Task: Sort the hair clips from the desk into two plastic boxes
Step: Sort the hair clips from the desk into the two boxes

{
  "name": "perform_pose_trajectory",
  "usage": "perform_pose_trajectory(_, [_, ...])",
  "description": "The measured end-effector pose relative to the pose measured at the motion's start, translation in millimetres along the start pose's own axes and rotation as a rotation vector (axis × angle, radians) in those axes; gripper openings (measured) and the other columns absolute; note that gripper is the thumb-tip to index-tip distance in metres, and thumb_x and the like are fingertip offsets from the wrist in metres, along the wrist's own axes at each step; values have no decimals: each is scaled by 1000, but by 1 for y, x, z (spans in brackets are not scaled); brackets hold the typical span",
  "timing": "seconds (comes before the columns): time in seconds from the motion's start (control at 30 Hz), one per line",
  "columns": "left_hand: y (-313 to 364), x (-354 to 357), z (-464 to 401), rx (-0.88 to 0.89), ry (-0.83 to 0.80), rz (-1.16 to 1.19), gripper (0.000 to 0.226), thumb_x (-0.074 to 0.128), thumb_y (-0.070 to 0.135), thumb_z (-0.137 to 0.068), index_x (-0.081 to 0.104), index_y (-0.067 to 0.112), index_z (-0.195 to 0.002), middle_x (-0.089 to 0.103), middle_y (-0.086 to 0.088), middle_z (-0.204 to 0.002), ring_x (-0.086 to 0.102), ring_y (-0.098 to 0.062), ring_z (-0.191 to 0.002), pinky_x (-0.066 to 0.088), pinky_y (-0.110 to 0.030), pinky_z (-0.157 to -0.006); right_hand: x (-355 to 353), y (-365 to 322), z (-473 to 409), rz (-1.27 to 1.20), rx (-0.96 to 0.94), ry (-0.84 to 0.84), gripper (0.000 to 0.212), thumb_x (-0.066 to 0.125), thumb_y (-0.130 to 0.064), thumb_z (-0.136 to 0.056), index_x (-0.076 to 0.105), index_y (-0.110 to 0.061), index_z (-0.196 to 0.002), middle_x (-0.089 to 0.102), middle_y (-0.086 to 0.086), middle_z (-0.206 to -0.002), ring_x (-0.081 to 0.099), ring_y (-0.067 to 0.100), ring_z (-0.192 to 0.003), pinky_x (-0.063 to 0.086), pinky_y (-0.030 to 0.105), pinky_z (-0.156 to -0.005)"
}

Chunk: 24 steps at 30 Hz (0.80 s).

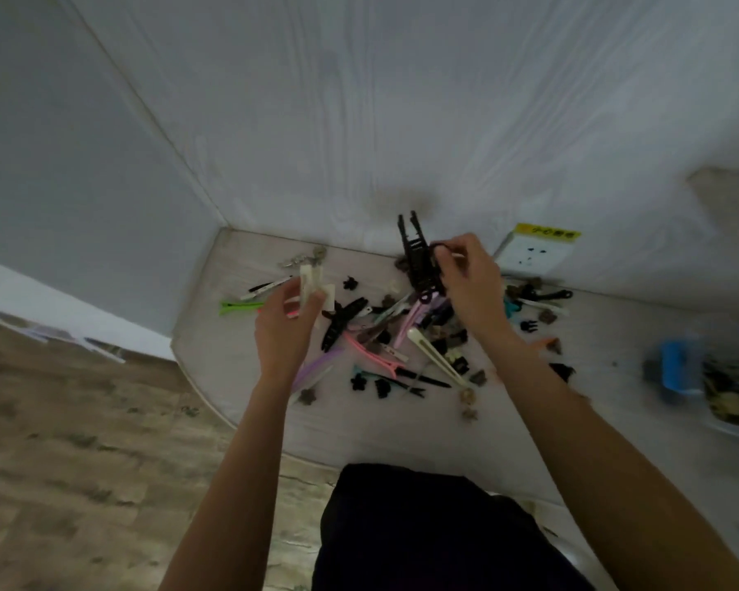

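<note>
While both hands work above the heap of hair clips in the middle of the frame, each already carries a load. The right hand pinches a bundle of long black clips, its grip closed around their lower ends; their long axis runs nearly upright in the frame, tips pointing toward the top, at the wall. The left hand holds cream-white clips in curled fingers, also standing roughly upright, with something pink tucked against the palm.

The risk, as I judge it, is the fan of black clips splaying and one slipping out, since several are gripped only at one end. Another clip in the heap could also snag on a lifted one and be dragged off the bench edge at lower left.

The plastic box at the right edge, blurred, already holds some clips; a second box is not visible.
</note>
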<state>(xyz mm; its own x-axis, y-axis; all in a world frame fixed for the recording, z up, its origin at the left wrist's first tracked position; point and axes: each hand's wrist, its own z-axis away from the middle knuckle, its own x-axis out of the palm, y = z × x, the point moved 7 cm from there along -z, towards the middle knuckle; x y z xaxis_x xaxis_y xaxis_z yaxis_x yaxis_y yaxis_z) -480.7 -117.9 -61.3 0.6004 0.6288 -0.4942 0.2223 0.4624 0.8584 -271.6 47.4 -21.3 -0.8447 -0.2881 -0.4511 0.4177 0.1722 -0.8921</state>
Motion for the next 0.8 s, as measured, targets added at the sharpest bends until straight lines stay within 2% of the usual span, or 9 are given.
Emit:
perform_pose_trajectory(0.07, [15, 18, 6, 15, -67, 6, 37, 63, 39, -84, 62, 19, -114, 66, 4, -99, 63, -11, -90, 46, -18, -74, -36, 30, 19, -310, 320, 59, 15, 48, -20, -96, 51, -14, -83, 57, 1, -81, 59, 22, -83, 54, 29, -70])
perform_pose_trajectory(0.13, [30, 42, 17, 20, -169, 38, 39, 62, 41, -84, 59, 20, -117, 64, 4, -99, 64, -13, -89, 50, -25, -77, -66, 53, 51, -514, 509, 97, 20, 43, -17, -98, 52, -14, -80, 58, 2, -82, 59, 17, -82, 54, 24, -63])
perform_pose_trajectory(0.2, [53, 84, 38, 46, -306, 44, 38, 63, 38, -85, 57, 21, -118, 62, 3, -97, 63, -9, -83, 50, -16, -72, -113, 73, 91, -555, 590, 195, 23, 40, -17, -98, 52, -14, -78, 58, 3, -83, 60, 15, -82, 51, 22, -59])
perform_pose_trajectory(0.27, [83, 130, 68, 126, -445, 42, 34, 64, 31, -85, 57, 19, -116, 64, 2, -94, 62, -2, -75, 45, -4, -61, -161, 92, 127, -579, 626, 331, 23, 39, -16, -99, 52, -15, -80, 58, 3, -84, 59, 14, -82, 50, 21, -60])
perform_pose_trajectory(0.4, [146, 228, 149, 270, -783, 28, 34, 66, 28, -84, 57, 16, -115, 59, 13, -87, 59, 11, -70, 41, -1, -59, -259, 122, 174, -604, 634, 596, 19, 38, -15, -99, 53, -5, -105, 60, 7, -96, 61, 17, -87, 52, 32, -74])
perform_pose_trajectory(0.5, [185, 286, 191, 323, -917, 14, 40, 65, 36, -84, 57, 18, -118, 60, 6, -96, 58, 0, -81, 44, -3, -66, -318, 129, 186, -568, 612, 715, 19, 38, -13, -99, 56, -6, -97, 61, 4, -91, 61, 15, -83, 51, 30, -73])
perform_pose_trajectory(0.6, [216, 336, 220, 395, -954, -43, 41, 62, 41, -85, 56, 17, -118, 65, -3, -108, 61, -16, -98, 47, -27, -85, -360, 140, 188, -541, 606, 757, 21, 40, -13, -98, 57, -13, -86, 60, 0, -86, 60, 12, -79, 49, 26, -68])
perform_pose_trajectory(0.73, [242, 382, 243, 484, -939, -122, 41, 55, 37, -90, 50, 13, -123, 62, -5, -116, 60, -19, -102, 42, -19, -74, -386, 164, 176, -458, 615, 717, 20, 42, -15, -97, 55, -13, -83, 60, 0, -85, 59, 10, -76, 47, 21, -63])
perform_pose_trajectory(0.8, [245, 399, 247, 558, -895, -192, 41, 51, 34, -93, 46, 10, -126, 60, -10, -122, 59, -25, -106, 42, -23, -80, -393, 176, 167, -404, 623, 676, 17, 43, -16, -97, 55, -10, -88, 61, 5, -91, 60, 13, -77, 47, 21, -61])
